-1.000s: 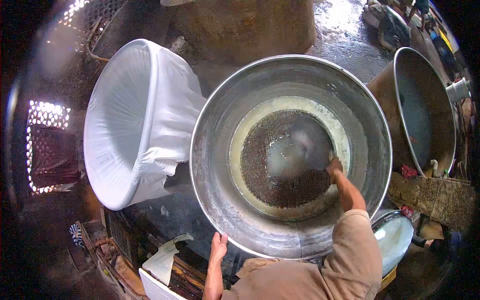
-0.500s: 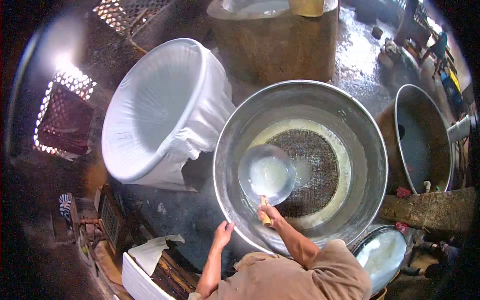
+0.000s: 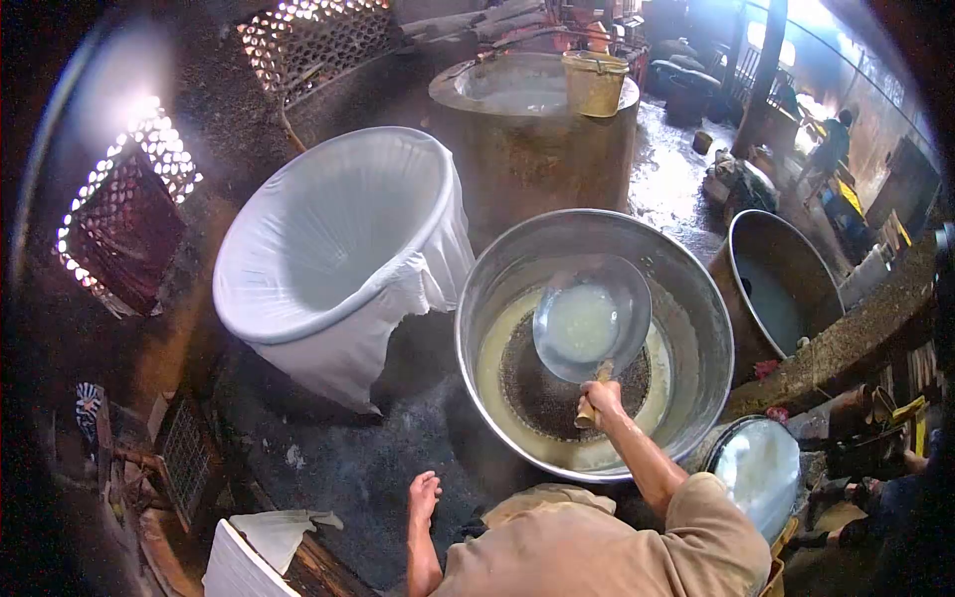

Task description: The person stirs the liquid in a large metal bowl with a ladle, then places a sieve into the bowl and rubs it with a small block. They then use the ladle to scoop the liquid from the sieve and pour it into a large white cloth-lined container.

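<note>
My right hand [image 3: 602, 403] is wrapped round the short wooden handle of a wide metal ladle [image 3: 591, 318]. The ladle's round bowl holds a little pale, cloudy liquid and hangs over the inside of a big metal vat [image 3: 472, 383]. At the vat's bottom lies a dark, mesh-like disc [image 3: 522, 383] ringed by pale yellowish residue. My left hand [image 3: 425, 495] hangs beside the vat, apart from its rim, with nothing in its loosely curled fingers.
Left of the vat stands a large tub lined with white cloth [image 3: 343, 234]. Behind is a round masonry basin [image 3: 537, 169] with a yellowish bucket [image 3: 595, 85] on its edge. Another vat [image 3: 786, 284] and a white-topped container [image 3: 758, 468] stand right. A person [image 3: 831, 144] is far back.
The ladle has moved right and farther from me within the vat's opening. My left hand has come off the vat's rim, and the view has tilted up.
</note>
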Available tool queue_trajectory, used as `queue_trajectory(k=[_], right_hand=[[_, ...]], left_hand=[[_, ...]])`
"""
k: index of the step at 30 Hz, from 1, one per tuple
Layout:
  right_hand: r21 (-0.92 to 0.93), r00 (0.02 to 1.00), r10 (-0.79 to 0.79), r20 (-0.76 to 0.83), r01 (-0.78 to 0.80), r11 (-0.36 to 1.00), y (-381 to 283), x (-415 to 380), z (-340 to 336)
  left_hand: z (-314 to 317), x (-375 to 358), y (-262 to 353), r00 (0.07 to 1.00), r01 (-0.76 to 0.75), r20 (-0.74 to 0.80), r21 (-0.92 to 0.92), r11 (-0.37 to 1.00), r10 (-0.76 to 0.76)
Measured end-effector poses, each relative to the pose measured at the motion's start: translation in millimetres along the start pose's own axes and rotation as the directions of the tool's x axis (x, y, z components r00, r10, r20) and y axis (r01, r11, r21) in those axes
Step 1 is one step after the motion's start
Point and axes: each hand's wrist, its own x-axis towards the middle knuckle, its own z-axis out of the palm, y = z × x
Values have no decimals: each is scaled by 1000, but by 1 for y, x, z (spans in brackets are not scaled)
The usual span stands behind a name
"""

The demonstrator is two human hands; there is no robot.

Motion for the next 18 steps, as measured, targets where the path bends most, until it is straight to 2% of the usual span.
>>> queue_trajectory(k=[4, 7, 9, 11, 13, 15, 17, 18], right_hand=[[19, 998, 39, 41, -40, 999, 20, -50, 35], [84, 991, -23, 134, 12, 996, 35, -83, 63], [98, 964, -207, 165, 192, 976, 52, -80, 79], [-82, 945, -265, 192, 284, 955, 34, -89, 86], [70, 767, -581, 272, 587, 807, 17, -86, 94], [26, 712, -673, 200, 683, 730, 8, -65, 105], [168, 669, -689, 277, 673, 721, -22, -63, 104], [216, 656, -693, 298, 661, 719, -30, -58, 102]], left_hand=[[-14, -10, -29, 999, 31, 15, -10, 999, -31], [-16, -3, -39, 999, 24, 44, -32, 999, -22], [-12, -8, -26, 996, 2, 91, -21, 1000, 0], [-2, -9, -2, 990, -19, 142, -1, 1000, 19], [14, -8, 19, 981, -120, 167, 104, 987, 102], [29, -6, 33, 978, -112, 191, 125, 986, 87], [45, -7, 52, 958, -172, 252, 121, 978, 137], [54, -8, 64, 967, -133, 240, 182, 974, 87]])
